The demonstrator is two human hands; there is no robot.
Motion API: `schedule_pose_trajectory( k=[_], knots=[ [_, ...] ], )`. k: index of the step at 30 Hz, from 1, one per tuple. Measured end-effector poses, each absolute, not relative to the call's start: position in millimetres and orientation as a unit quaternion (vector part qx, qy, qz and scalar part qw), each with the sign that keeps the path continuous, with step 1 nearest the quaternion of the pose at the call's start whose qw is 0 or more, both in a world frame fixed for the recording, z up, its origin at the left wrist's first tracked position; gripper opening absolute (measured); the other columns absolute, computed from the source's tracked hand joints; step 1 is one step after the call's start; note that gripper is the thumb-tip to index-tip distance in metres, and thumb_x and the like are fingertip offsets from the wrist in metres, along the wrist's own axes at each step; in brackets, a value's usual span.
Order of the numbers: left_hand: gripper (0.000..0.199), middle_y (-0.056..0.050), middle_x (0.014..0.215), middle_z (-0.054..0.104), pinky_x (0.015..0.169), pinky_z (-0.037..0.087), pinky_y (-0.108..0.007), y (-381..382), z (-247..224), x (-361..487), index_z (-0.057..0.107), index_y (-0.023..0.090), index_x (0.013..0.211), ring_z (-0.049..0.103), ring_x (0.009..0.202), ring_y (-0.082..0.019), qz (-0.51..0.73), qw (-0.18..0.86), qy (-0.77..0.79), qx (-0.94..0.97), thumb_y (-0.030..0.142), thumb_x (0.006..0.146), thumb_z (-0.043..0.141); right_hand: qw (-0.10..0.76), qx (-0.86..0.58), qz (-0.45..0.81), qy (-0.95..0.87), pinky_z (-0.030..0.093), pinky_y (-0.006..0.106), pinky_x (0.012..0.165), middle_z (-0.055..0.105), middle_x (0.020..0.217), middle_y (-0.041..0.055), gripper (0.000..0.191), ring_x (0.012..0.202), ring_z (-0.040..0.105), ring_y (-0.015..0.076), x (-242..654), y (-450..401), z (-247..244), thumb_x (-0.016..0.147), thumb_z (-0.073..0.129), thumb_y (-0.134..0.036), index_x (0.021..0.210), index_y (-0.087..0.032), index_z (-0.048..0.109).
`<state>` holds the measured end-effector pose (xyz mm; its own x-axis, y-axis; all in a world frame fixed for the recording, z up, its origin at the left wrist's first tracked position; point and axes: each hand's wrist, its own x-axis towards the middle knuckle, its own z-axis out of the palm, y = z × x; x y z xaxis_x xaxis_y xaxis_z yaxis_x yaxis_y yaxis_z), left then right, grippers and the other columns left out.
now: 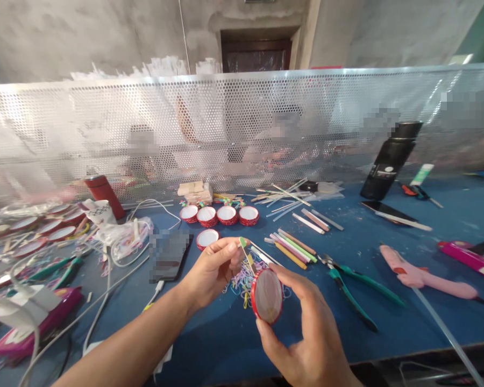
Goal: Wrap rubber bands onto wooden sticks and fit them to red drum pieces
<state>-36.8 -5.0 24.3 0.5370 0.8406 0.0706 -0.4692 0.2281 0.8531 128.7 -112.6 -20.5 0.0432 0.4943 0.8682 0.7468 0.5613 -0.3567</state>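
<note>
Far left on the blue worktop: a magenta power strip carrying white plugs, with a loose spread of red-rimmed round discs behind it. Next, a red cylindrical bottle near the perforated metal screen, then a dark flat smartphone with a white cable at its near end. Right of the phone, my left hand: thumb and forefinger drawn narrow, pinching the green end of a thin strip. The strip slants down to the rim of a red-rimmed drum with a pale round face; whether it is fixed there I cannot tell. Beyond that hand, four similar red-rimmed drums show in a row, some stacked, with one more just in front. Beneath and behind the held drum, a tangle of thin multicoloured loops lies on the worktop. My right hand holds that drum on edge, thumb low and forefinger high on its rim, face turned towards me. Behind, coloured slender sticks lie side by side. Further right: teal-handled metal pliers, handles spread; a pink glue gun with a translucent rod lying near it; a tall black bottle at the back; a second magenta power strip at the edge.
</note>
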Motion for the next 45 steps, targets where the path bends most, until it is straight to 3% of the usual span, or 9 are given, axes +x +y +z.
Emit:
schedule_pose_trajectory(
  k=[10, 16, 23, 38, 45],
  knots=[
    [0.04, 0.003, 0.066, 0.046, 0.057, 0.035, -0.017, -6.9, 25.2, -37.3, 0.081, 0.011, 0.096, 0.039, 0.059, -0.006, 0.442, 0.759, 0.221, 0.425, 0.04, 0.07, 0.09, 0.565, -0.447, -0.109, -0.685, 0.06, 0.049, 0.091, 0.067, 0.125, 0.0181, 0.053, 0.114, 0.067, 0.0303, 128.6, -113.3, -19.6, 0.086, 0.067, -0.026, 0.134, -0.011, 0.052],
    [0.049, 0.001, 0.072, 0.049, 0.056, 0.039, -0.018, -7.1, 27.6, -37.8, 0.079, 0.008, 0.098, 0.042, 0.061, -0.007, 0.431, 0.779, 0.245, 0.384, 0.051, 0.076, 0.083, 0.567, -0.461, -0.142, -0.668, 0.058, 0.049, 0.092, 0.067, 0.124, 0.0183, 0.053, 0.114, 0.066, 0.0306, 126.5, -108.6, -21.4, 0.084, 0.072, -0.028, 0.131, -0.011, 0.052],
    [0.027, 0.0, 0.076, 0.053, 0.055, 0.041, -0.016, -4.1, 24.2, -35.8, 0.075, 0.011, 0.088, 0.047, 0.062, -0.007, 0.463, 0.773, 0.272, 0.338, 0.037, 0.082, 0.081, 0.548, -0.485, -0.219, -0.646, 0.054, 0.051, 0.095, 0.069, 0.123, 0.0184, 0.054, 0.113, 0.066, 0.0309, 120.7, -95.6, -28.3, 0.083, 0.076, -0.028, 0.129, -0.011, 0.053],
    [0.038, 0.0, 0.073, 0.055, 0.055, 0.043, -0.015, -7.3, 25.4, -33.4, 0.076, 0.007, 0.107, 0.051, 0.064, -0.007, 0.443, 0.789, 0.275, 0.326, 0.036, 0.082, 0.082, 0.544, -0.48, -0.211, -0.655, 0.053, 0.05, 0.094, 0.07, 0.124, 0.0175, 0.053, 0.112, 0.067, 0.0311, 116.9, -90.6, -33.4, 0.084, 0.074, -0.03, 0.13, -0.013, 0.052],
    [0.031, 0.0, 0.07, 0.055, 0.055, 0.042, -0.016, -7.5, 26.8, -32.8, 0.077, 0.01, 0.105, 0.051, 0.062, -0.007, 0.441, 0.788, 0.277, 0.328, 0.033, 0.085, 0.08, 0.543, -0.478, -0.21, -0.658, 0.054, 0.051, 0.093, 0.07, 0.123, 0.0176, 0.053, 0.112, 0.067, 0.0312, 116.7, -90.9, -33.4, 0.085, 0.073, -0.031, 0.13, -0.014, 0.052]
  ],
)
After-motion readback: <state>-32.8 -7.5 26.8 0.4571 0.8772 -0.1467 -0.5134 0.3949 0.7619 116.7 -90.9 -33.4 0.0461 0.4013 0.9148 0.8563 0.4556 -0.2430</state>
